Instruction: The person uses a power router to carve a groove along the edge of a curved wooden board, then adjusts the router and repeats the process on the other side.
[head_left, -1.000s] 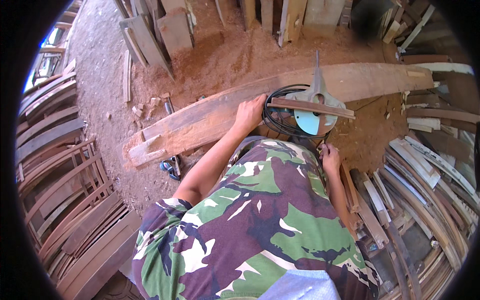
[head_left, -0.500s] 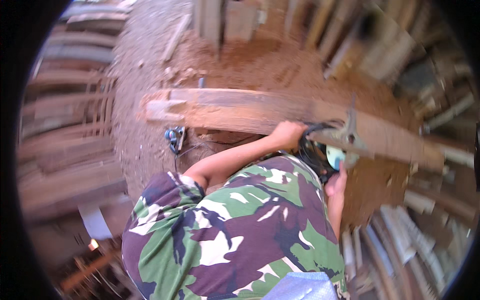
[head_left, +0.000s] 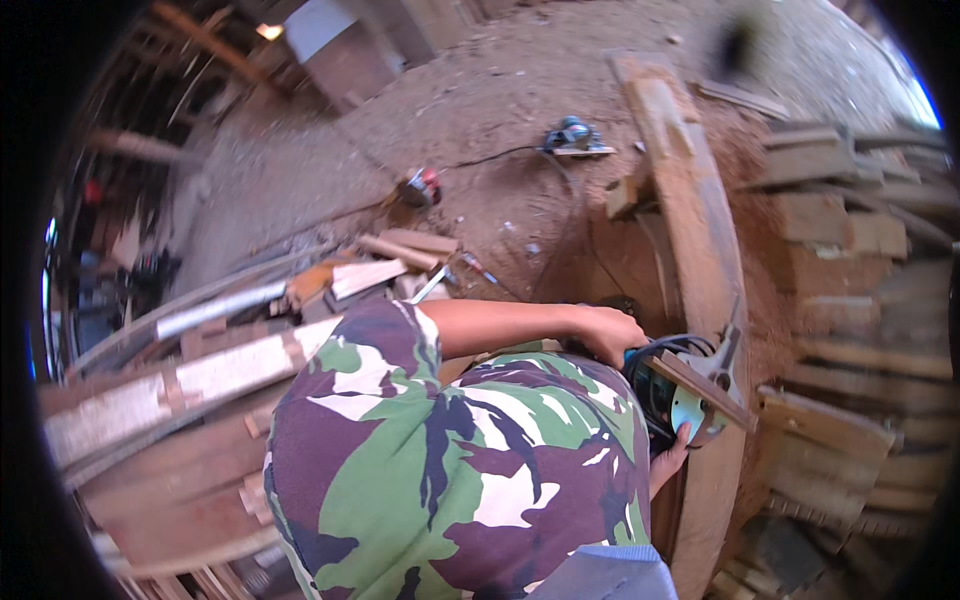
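A long, curved wooden plank (head_left: 700,230) runs from the top middle down to the lower right. A teal power tool (head_left: 682,400) with a black cord and a wooden guard sits against the plank's near part. My left hand (head_left: 606,334) reaches across my camouflage shirt (head_left: 450,470) and grips the tool's top. My right hand (head_left: 668,462) is mostly hidden behind my body; its fingers press on the tool's lower side.
A blue-grey power tool (head_left: 575,138) and a small red tool (head_left: 420,187) lie on the sawdust-covered ground, joined by a cable. Stacked boards (head_left: 850,230) fill the right side. Loose planks and offcuts (head_left: 220,360) lie at the left.
The view has swung round sharply, so the plank now runs up and down at the right instead of across. Both hands have stayed on the power tool.
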